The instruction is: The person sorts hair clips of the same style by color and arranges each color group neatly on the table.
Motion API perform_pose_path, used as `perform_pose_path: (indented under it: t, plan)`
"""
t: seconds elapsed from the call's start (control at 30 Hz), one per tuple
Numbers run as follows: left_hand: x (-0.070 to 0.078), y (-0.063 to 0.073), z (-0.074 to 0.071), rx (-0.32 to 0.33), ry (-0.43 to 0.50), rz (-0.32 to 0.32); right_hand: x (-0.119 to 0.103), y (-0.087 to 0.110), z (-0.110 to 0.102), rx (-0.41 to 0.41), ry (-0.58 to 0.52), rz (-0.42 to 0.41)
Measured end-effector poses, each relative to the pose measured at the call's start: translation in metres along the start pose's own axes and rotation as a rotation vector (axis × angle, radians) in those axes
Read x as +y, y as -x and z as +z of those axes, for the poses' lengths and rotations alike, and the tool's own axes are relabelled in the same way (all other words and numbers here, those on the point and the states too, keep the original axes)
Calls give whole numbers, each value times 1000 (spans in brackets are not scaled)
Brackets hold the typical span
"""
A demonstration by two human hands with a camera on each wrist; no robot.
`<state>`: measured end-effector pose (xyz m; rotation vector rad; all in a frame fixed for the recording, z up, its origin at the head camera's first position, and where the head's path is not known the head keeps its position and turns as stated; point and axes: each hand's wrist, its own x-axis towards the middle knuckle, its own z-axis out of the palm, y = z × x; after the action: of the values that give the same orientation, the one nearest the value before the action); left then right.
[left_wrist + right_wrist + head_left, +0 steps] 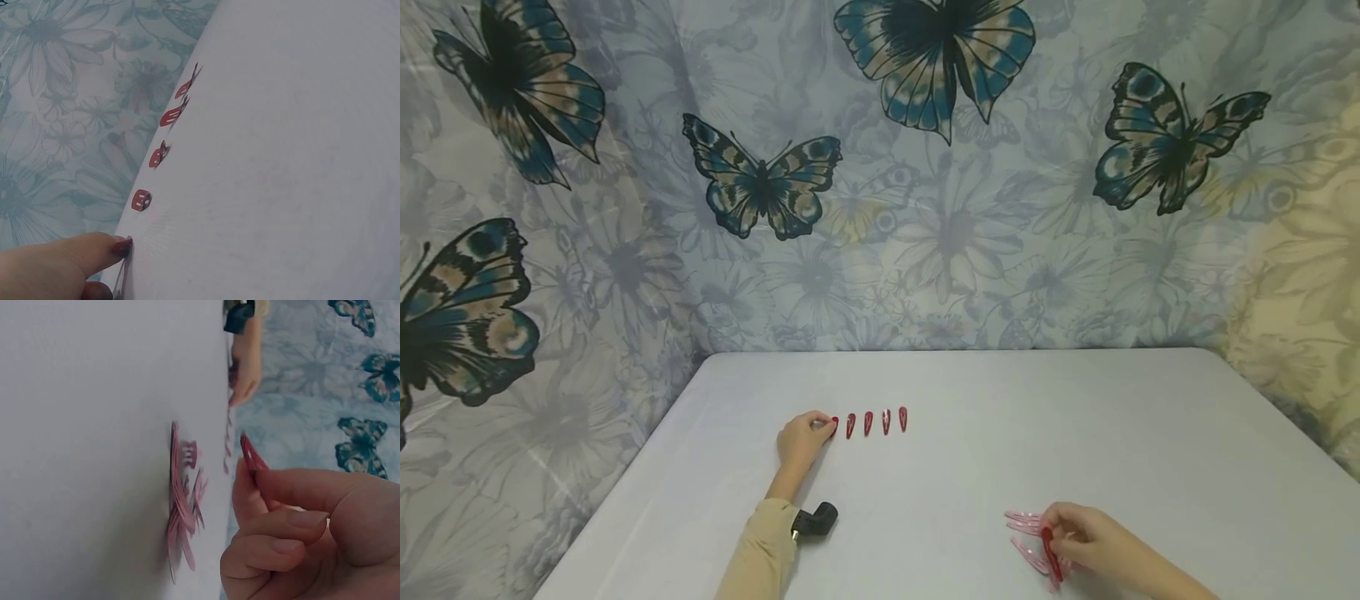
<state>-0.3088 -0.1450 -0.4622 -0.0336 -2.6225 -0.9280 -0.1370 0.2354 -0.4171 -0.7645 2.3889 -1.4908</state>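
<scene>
Two of three views: pink clips [182, 519]

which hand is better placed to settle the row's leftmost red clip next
Likely the left hand: it pinches that red clip; the right hand is by the pink clips, holding another red one.

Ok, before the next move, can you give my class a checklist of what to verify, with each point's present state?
1. Four glossy red, slim teardrop-shaped hair clips lie spaced apart in a row: ok.
2. Left hand off the row: not ok; it pinches another red clip at the left end.
3. Right hand has a grip on red hair-clip material: ok.
4. Right hand holds just one clip: cannot tell.
5. Glossy pink, slim hair clips laid out separately: not ok; several overlap in a loose pile near the right hand.
</scene>
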Motion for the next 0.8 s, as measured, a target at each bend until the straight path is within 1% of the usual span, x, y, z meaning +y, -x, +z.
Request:
perform_pose_path:
  t: [0.07, 0.17, 0.3, 0.37, 0.43, 0.6, 0.67, 0.8]
  plan:
    - [-1, -1, 0, 1, 1, -3, 1, -3, -3, -20, 13, -31]
    - [-1, -1, 0, 3, 5, -1, 2, -8, -7, -42, 10, -100]
    - [-3, 0, 1, 3, 9, 3, 4, -15, -12, -40, 14, -147]
    - [-2, 0, 2, -1, 13, 6, 3, -20, -15, -25, 33, -145]
    - [-1, 0, 3, -5, 17, 5, 2, -25, -20, -12, 54, -139]
    - [0, -2, 4, 6, 9, 28, -1, -40, -30, 10, 103, -73]
    - [-1, -2, 3, 10, 7, 31, -2, -46, -33, -1, 101, -35]
    - [-1, -1, 2, 5, 6, 13, -2, -59, -35, -33, 104, 32]
